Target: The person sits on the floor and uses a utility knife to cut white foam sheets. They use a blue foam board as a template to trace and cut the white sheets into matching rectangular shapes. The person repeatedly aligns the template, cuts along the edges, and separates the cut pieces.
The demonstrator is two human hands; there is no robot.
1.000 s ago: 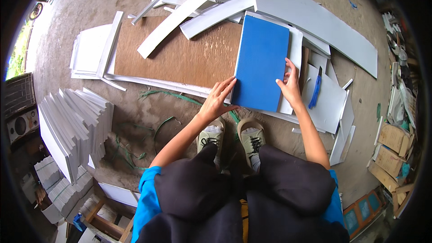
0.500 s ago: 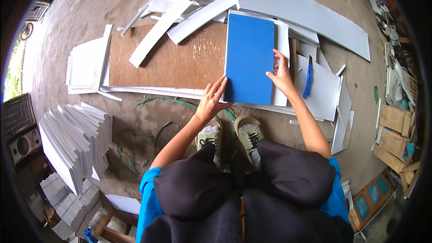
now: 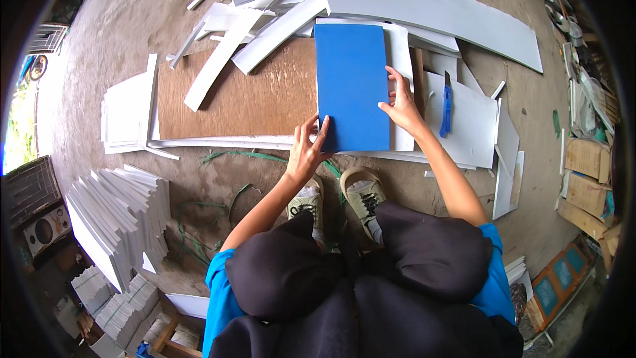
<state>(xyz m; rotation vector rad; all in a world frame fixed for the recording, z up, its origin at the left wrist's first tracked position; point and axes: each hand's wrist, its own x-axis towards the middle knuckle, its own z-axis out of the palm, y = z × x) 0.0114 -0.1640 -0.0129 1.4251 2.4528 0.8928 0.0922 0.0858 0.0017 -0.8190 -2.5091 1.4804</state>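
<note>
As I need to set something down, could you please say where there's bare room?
Bare: the brown board between white strips and blue panel; the floor between white offcuts and cartons. Crowded: the strip pile above the board.

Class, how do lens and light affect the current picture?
Head view: black rim, with the long white board looking bowed; head view: daylight washed out at far left, shadow beside a white strip on the brown board, blue board fairly evenly lit.

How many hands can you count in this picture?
2: the left hand at the lower left corner of the blue board, the right hand at its right edge.
</note>
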